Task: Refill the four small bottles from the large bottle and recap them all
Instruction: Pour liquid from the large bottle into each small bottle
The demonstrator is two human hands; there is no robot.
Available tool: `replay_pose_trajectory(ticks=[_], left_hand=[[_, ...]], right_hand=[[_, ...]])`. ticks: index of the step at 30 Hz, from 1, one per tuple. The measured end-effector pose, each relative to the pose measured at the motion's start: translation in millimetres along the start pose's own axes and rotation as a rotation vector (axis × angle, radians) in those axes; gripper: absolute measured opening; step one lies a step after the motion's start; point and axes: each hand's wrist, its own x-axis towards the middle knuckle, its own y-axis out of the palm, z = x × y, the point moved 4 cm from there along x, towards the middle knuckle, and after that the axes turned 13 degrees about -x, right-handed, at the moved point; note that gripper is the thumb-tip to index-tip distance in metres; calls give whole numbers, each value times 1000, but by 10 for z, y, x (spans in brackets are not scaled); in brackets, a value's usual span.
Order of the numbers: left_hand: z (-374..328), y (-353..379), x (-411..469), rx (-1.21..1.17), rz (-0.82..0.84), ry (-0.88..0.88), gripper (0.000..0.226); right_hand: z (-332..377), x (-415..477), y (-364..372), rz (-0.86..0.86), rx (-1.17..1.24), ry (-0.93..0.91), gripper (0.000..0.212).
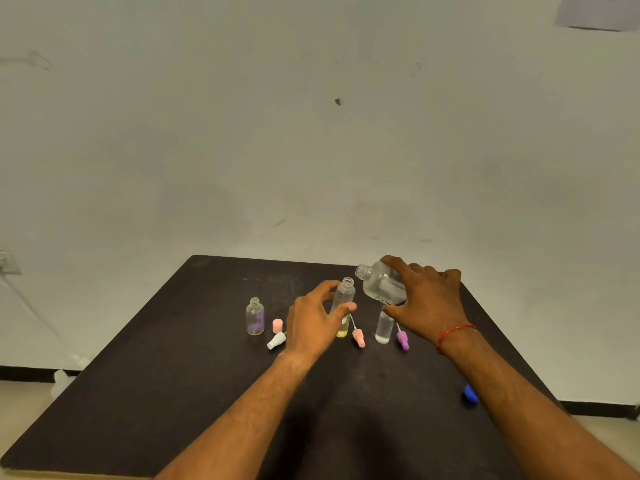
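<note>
My right hand grips the large clear bottle, uncapped and tilted with its mouth toward the left, just above and right of a tall small bottle. My left hand holds that tall bottle upright on the dark table; its mouth is open and its base looks yellowish. A squat bottle with a purple tint stands uncapped to the left. Another clear small bottle stands under my right hand. A fourth small bottle is not visible.
Loose spray caps lie near the bottles: a pink cap, a white one, a pink one with a tube and a purple one. A blue cap rests near the table's right edge. A wall stands behind.
</note>
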Motion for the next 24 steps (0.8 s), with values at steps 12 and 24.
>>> replay_pose_trajectory(ticks=[12, 24], left_hand=[[515, -30, 84, 99, 81, -223, 33], [1010, 62, 215, 285, 136, -362, 30]], right_hand=[[-143, -249, 312, 117, 555, 294, 74], [-193, -300, 530, 137, 618, 335, 76]])
